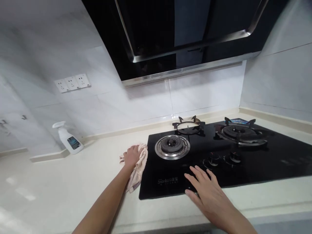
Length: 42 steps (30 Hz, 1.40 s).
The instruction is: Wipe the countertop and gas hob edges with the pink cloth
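Observation:
My left hand (132, 156) is closed on a beige cloth (138, 169), pressing it to the cream countertop just left of the black glass hob (255, 162). The cloth hangs down along the hob's left edge. My right hand (209, 191) lies flat with fingers spread on the hob's front edge, below the two control knobs (223, 158). The left burner (172, 146) is bare. Its pan support (188, 126) sits behind it at the hob's back edge. The right burner (240, 132) carries its pan support.
A white spray bottle (68, 137) stands on the countertop (73, 182) at the back left by the wall. Wall sockets (72, 83) sit above it. A black extractor hood (185, 35) hangs low over the hob. Tiled walls close the back and right.

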Tool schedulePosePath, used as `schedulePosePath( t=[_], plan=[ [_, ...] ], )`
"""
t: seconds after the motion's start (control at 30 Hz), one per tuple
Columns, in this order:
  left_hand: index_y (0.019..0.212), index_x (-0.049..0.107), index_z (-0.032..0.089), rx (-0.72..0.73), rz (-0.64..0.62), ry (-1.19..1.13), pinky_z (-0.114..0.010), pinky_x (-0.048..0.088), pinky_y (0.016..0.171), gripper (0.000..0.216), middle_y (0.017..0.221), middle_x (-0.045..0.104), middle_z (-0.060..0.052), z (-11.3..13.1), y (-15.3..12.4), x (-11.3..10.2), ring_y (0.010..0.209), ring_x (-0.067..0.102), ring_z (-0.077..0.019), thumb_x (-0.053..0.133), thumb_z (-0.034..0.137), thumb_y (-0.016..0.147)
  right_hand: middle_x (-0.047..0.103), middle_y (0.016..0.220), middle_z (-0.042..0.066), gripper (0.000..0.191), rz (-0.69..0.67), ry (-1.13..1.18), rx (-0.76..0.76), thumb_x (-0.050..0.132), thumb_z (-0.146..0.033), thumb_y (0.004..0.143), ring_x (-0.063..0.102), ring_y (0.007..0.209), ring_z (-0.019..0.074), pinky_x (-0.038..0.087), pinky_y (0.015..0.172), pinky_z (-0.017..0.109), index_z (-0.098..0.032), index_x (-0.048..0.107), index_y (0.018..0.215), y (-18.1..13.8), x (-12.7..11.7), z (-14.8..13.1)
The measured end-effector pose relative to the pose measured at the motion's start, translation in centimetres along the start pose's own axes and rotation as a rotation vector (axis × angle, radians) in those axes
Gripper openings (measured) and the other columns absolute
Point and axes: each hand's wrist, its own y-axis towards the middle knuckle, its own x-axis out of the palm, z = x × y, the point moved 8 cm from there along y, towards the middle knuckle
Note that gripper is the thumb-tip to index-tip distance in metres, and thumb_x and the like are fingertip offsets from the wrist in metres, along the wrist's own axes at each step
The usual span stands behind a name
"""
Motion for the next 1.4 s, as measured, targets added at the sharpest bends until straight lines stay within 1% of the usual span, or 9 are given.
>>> schedulePosePath(
  t=[0.2,0.37,0.53,0.67,0.8,1.0,1.13,1.23,1.4],
  plan=[
    [0.132,0.057,0.023,-0.015,-0.015,0.021,-0.049,0.043,0.098,0.045,0.139,0.058,-0.014,0.0,-3.3,-1.4,0.124,0.055,-0.0307,0.028,0.046,0.106,0.043,0.157,0.01,0.056,0.004,0.032,0.007,0.037,-0.059,0.103,0.03,0.149,0.0316,0.021,0.122,0.062,-0.027,0.056,0.145,-0.1,-0.6,-0.3],
    [0.13,0.057,0.022,-0.001,-0.008,0.041,-0.046,0.044,0.097,0.042,0.136,0.059,-0.013,-0.1,-7.5,-2.2,0.122,0.055,-0.0297,0.031,0.045,0.106,0.041,0.158,0.01,0.055,-0.002,0.008,0.02,0.041,-0.056,0.102,0.03,0.15,0.0307,0.02,0.122,0.06,-0.026,0.056,0.145,-0.1,-0.4,-0.1],
    [0.128,0.057,0.022,0.025,0.011,0.067,-0.043,0.044,0.095,0.04,0.132,0.06,-0.012,-0.7,-12.3,-2.9,0.12,0.056,-0.028,0.032,0.044,0.106,0.041,0.159,0.01,0.055,-0.009,-0.01,0.021,0.039,-0.055,0.101,0.029,0.15,0.0304,0.019,0.122,0.059,-0.025,0.056,0.145,0.0,0.3,0.1],
    [0.124,0.059,0.022,0.045,0.047,0.068,-0.043,0.045,0.093,0.038,0.125,0.061,-0.011,-0.7,-15.7,-3.6,0.117,0.057,-0.0282,0.034,0.043,0.106,0.042,0.158,0.01,0.056,0.035,-0.016,0.004,0.036,-0.056,0.102,0.03,0.15,0.0298,0.019,0.122,0.058,-0.025,0.057,0.144,0.1,0.7,0.3],
    [0.118,0.061,0.021,0.037,0.086,0.023,-0.043,0.043,0.093,0.036,0.121,0.063,-0.011,-0.3,-18.2,-4.6,0.115,0.057,-0.0289,0.035,0.042,0.105,0.046,0.155,0.01,0.057,0.074,-0.012,-0.012,0.03,-0.056,0.104,0.033,0.148,0.0288,0.021,0.122,0.057,-0.024,0.059,0.142,0.2,0.9,0.4],
    [0.112,0.063,0.019,0.022,0.082,-0.02,-0.044,0.04,0.092,0.035,0.115,0.064,-0.011,1.8,-20.6,-6.0,0.112,0.057,-0.0298,0.036,0.042,0.105,0.048,0.154,0.01,0.056,0.072,0.012,-0.015,0.03,-0.054,0.104,0.035,0.147,0.0294,0.023,0.121,0.058,-0.024,0.06,0.14,0.2,0.7,0.3],
    [0.115,0.062,0.019,0.018,0.102,-0.023,-0.044,0.04,0.092,0.034,0.115,0.063,-0.011,3.0,-21.3,-6.4,0.112,0.056,-0.0305,0.039,0.041,0.104,0.049,0.153,0.011,0.055,0.088,0.007,-0.019,0.03,-0.054,0.104,0.035,0.147,0.0298,0.023,0.12,0.058,-0.025,0.061,0.139,0.2,0.7,0.1],
    [0.113,0.063,0.018,0.017,0.108,-0.023,-0.043,0.04,0.091,0.032,0.114,0.063,-0.011,3.5,-21.5,-6.3,0.11,0.056,-0.0301,0.04,0.039,0.104,0.051,0.151,0.011,0.053,0.129,0.003,-0.031,0.032,-0.054,0.104,0.037,0.146,0.03,0.023,0.12,0.059,-0.025,0.062,0.137,0.2,0.8,0.1],
    [0.118,0.063,0.019,0.069,0.198,-0.038,-0.043,0.039,0.092,0.031,0.118,0.062,-0.011,4.9,-22.0,-6.5,0.111,0.055,-0.0294,0.043,0.037,0.103,0.052,0.15,0.011,0.054,0.149,-0.002,-0.042,0.032,-0.055,0.104,0.038,0.145,0.0301,0.025,0.12,0.059,-0.026,0.063,0.136,0.2,0.8,0.2]
  ],
)
